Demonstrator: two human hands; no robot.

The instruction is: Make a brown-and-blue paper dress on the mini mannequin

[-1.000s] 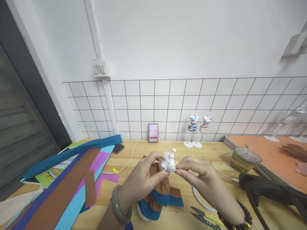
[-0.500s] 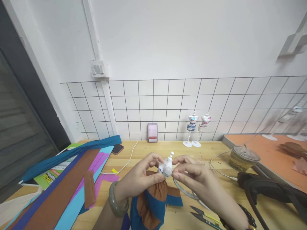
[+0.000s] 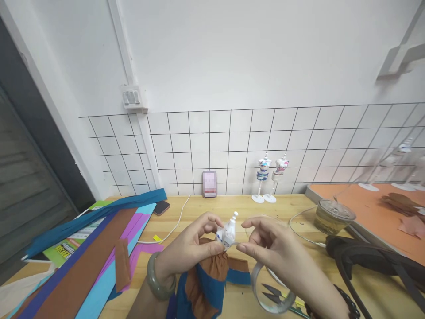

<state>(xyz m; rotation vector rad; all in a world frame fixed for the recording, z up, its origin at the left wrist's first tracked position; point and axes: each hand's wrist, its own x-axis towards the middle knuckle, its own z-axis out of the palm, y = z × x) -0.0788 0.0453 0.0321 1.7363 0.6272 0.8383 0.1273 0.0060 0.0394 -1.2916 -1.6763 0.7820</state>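
Observation:
My left hand (image 3: 195, 243) grips a small white dress-form figure (image 3: 228, 232) between thumb and fingers. Below the figure's waist hangs a gathered brown and blue skirt (image 3: 210, 281). My right hand (image 3: 270, 241) is just right of the figure, thumb and index finger apart, the other fingers curled. A thin strip seems to run from the thumb tip to the figure. A roll of clear tape (image 3: 255, 288) hangs tilted under my right hand; its upper part is hidden by the hand, which appears to hold it. Thread snips (image 3: 274, 294) lie behind the roll.
Coloured strips (image 3: 99, 257) and a phone (image 3: 161, 208) lie at left. Another phone (image 3: 210, 184) leans on the tiled wall, near two small dress forms (image 3: 263, 175). At right are a lidded tub (image 3: 334, 217), a black strapped item (image 3: 365, 261) and an orange-surfaced tray (image 3: 352, 197).
My right hand has drawn slightly away from the figure, and its thumb and index finger have parted. The tape roll has swung down and right, turning its round opening toward me.

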